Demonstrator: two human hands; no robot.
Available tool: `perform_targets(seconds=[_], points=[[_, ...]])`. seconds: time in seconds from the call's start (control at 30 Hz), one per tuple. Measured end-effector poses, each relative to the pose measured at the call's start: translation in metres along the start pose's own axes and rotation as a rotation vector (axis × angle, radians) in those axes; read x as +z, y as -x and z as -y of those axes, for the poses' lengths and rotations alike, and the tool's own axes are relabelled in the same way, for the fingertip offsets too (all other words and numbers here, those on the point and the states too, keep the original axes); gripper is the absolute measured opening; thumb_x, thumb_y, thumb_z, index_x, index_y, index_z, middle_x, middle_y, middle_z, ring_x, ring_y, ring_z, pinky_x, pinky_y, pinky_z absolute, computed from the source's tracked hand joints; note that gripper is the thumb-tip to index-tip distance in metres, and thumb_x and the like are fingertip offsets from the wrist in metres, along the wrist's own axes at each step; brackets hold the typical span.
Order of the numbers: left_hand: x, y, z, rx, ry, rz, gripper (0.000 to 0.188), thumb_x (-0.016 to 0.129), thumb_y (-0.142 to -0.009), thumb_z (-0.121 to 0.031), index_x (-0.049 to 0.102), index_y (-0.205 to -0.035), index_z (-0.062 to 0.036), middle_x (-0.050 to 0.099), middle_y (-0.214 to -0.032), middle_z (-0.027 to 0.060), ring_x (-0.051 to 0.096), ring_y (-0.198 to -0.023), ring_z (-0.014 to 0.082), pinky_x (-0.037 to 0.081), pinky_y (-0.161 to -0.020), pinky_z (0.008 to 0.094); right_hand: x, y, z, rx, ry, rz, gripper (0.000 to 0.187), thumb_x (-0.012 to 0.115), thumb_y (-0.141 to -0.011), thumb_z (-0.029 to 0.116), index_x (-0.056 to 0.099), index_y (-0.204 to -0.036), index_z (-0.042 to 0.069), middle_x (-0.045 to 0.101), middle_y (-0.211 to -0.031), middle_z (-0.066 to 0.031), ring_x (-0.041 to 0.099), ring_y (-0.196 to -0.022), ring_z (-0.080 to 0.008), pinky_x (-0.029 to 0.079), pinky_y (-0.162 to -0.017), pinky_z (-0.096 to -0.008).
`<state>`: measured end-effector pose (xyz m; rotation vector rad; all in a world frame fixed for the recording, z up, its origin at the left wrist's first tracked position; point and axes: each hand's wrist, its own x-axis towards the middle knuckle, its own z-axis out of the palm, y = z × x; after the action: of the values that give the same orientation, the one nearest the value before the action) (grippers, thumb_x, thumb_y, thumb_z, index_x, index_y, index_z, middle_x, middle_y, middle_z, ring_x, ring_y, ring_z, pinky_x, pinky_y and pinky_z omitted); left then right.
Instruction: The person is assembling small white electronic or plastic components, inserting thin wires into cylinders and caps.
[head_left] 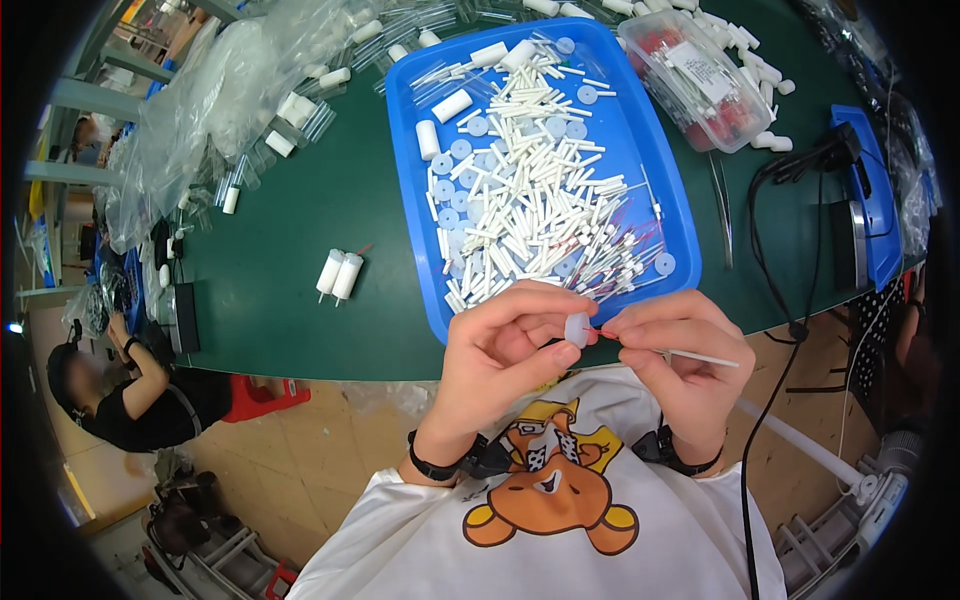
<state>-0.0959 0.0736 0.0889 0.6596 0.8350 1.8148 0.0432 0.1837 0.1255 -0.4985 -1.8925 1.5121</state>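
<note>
My left hand (505, 345) pinches a translucent round cap (576, 330) between thumb and fingers, just in front of the tray's near edge. Close by on the right, my right hand (685, 345) is closed on a thin red wire (600, 333) that runs to the cap. A slim white stick (705, 358) also lies in the right hand and sticks out past its fingers. Beyond both hands stands a blue tray (412, 230) with a heap of short white tubes (545, 150), pale round discs (587, 95) and red-wired pieces (625, 245).
Two white cylinders (340, 275) with thin stems lie left of the tray on the green table (300, 200). A clear tub (690, 75), metal tweezers (720, 205) and a black cable (765, 230) are at the right. Plastic bags (210, 120) cover the back left. Another person (125, 390) sits at far left.
</note>
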Motion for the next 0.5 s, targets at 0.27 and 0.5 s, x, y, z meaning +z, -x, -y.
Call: perform_targets(seconds=[0.27,0.5], points=[[-0.0018,0.0012,-0.0009,-0.003,0.020,0.013,0.032,0.057,-0.077,0.014,0.055,-0.109,0.0088,0.056,-0.107,0.0163,0.056,-0.100,0.0209,0.046,-0.089,0.0335,0.0017,0.0028,-0.0028,0.062,-0.139,-0.022,0.024,0.068,-0.064,-0.011,0.068,-0.085,0.000,0.065,-0.086,-0.0130,0.063,-0.078,-0.0207,0.050,-0.065,-0.0263],[-0.0039,0.0021,0.0005,0.012,0.035,0.038,0.032,0.056,-0.078,0.013,0.054,-0.110,0.0097,0.056,-0.109,0.0170,0.055,-0.104,0.0216,0.044,-0.092,0.0343,0.0009,0.0018,-0.0022,-0.020,-0.027,-0.008,0.023,0.069,-0.064,-0.010,0.068,-0.085,-0.001,0.065,-0.086,-0.0128,0.063,-0.077,-0.0211,0.050,-0.065,-0.0266]])
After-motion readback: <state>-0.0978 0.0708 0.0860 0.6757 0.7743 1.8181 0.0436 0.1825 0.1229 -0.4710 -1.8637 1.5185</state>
